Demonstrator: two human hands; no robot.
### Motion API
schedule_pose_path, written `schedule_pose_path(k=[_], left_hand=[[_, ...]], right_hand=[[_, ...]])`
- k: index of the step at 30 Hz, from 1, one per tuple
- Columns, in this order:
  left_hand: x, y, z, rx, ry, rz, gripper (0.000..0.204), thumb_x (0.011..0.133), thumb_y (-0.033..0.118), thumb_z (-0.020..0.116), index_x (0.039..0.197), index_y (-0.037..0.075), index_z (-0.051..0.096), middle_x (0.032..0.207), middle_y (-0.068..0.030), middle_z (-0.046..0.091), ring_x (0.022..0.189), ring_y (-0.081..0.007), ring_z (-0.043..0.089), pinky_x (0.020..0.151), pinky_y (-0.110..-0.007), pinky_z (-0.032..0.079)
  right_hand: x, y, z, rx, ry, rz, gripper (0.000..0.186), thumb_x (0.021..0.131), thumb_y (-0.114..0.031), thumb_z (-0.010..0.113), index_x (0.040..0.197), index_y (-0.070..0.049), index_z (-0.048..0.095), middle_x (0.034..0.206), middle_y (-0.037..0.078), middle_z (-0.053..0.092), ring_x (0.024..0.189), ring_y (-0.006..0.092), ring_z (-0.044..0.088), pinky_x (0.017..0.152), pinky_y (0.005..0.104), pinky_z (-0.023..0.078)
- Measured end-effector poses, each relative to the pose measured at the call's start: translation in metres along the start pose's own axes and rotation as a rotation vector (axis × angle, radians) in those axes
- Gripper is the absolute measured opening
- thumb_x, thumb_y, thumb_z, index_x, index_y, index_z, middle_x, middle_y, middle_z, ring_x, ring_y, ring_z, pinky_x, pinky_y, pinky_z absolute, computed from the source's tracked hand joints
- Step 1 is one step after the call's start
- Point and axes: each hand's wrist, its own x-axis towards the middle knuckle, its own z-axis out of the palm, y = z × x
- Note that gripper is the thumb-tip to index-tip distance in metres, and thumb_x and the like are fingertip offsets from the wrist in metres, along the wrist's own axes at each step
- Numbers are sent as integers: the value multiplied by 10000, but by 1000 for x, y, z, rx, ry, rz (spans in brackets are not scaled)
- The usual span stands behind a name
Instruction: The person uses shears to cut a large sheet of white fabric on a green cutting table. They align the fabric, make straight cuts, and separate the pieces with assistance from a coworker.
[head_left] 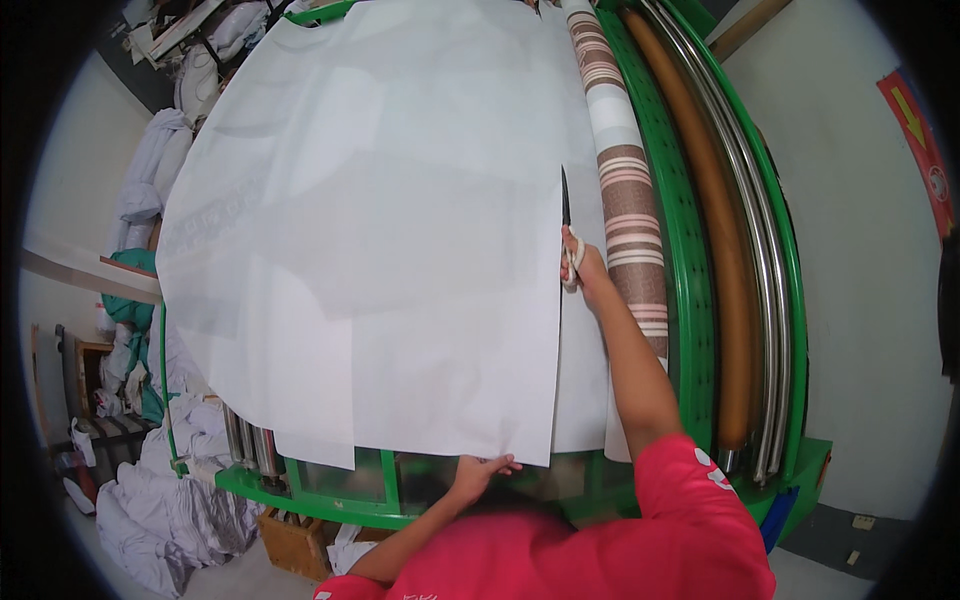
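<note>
A wide white sheet [430, 330] is spread over a green-framed machine in front of me. My right hand [590, 268] is closed round the pale handles of a pair of scissors [566, 200], whose dark blades point away from me. From the scissors back to the near edge, the sheet is parted along a nearly straight line, with a white strip [583, 390] on the right side of it. At the sheet's near edge, left of that line, my left hand [480, 475] pinches the border.
Right of the strip lies a brown, pink and white striped fabric roll [630, 190]. Beyond it are the machine's green frame [675, 210], a brown roller [720, 230] and metal bars. White cloth [170, 510] is heaped at left, near a wooden box [292, 545] below the machine.
</note>
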Motion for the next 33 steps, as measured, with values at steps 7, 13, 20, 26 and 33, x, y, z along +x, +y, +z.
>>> schedule_pose_path(k=[7,13,20,26,33], left_hand=[[3,4,-4,70,-19,-83,288,1033,133,799,1104,-144,770,1001,-183,843,927,-209,809,798,-330,638],[5,-4,-4,-34,-21,-26,272,1036,99,793,1185,-119,728,1074,-170,820,971,-255,828,791,-330,637],[3,1,-5,-8,-32,-51,264,1035,96,794,1171,-122,738,1059,-182,821,981,-269,830,806,-337,648],[5,-7,-6,29,-25,-81,350,1064,152,769,1131,-189,733,1100,-249,820,974,-286,829,853,-352,658],[16,-19,-19,-204,-153,-90,537,1164,329,600,1315,-186,593,1251,-319,749,1092,-373,790,919,-407,628]], right_hand=[[120,-65,-4,-15,-1,-59,631,960,-723,776,936,-104,658,654,15,574,510,162,594,471,324,451],[175,-123,11,-9,-11,11,713,900,-793,791,1099,-117,677,667,1,533,527,157,579,485,313,470],[159,-85,-6,-97,-3,-30,561,916,-613,885,825,-104,667,641,21,607,514,143,588,474,326,461],[0,5,-2,-227,41,2,580,998,-590,799,733,-94,660,608,36,618,500,167,591,477,364,442],[-252,161,-13,-96,-150,93,399,1085,-446,736,910,-95,659,648,2,622,540,130,619,496,313,458]])
